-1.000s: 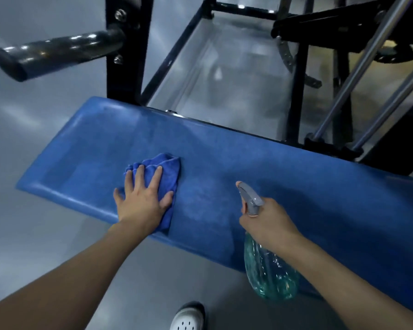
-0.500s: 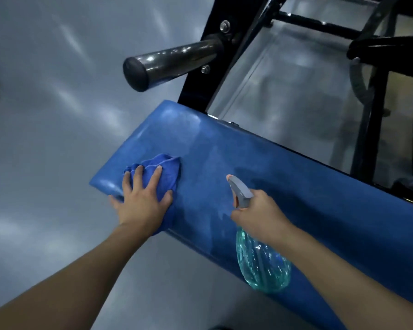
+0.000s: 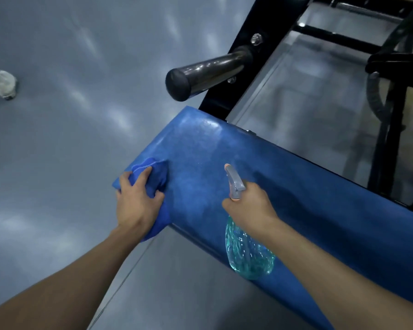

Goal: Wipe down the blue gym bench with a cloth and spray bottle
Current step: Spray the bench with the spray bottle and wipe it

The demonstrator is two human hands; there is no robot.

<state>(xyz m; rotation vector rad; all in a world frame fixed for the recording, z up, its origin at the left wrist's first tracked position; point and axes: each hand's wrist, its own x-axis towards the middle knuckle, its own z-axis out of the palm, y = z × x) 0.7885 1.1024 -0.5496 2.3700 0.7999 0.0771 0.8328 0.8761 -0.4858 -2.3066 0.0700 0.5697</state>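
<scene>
Head view looks down on a grey, shiny floor (image 3: 57,139) that fills the whole left side. Across the right half lies the blue gym bench (image 3: 308,210), running from its short end near the middle down toward the lower right corner. Its surface shows a pale, dull film in the area between the two hands. Behind the bench stands a black metal frame (image 3: 260,20) with crossbars, and more of the floor is visible through it.

The spray bottle (image 3: 248,256) hangs in front of the near edge of the bench. Its clear body holds a light green liquid, and its grey trigger head (image 3: 234,182) points up and away over the pad. The right hand (image 3: 250,206) is closed around the neck of the bottle, just below the trigger head.

The left hand (image 3: 136,201) is at the short end of the bench. Its fingers are bent over the blue cloth (image 3: 157,172), and the thumb squeezes the cloth from the side. The cloth is bunched under the palm, lies on the corner of the pad and hangs a little over the near edge.

A steel peg (image 3: 208,72) with a black cap sticks out from the frame, above the end of the bench. At the far left edge a white shoe (image 3: 3,83) of another person stands on the floor.
</scene>
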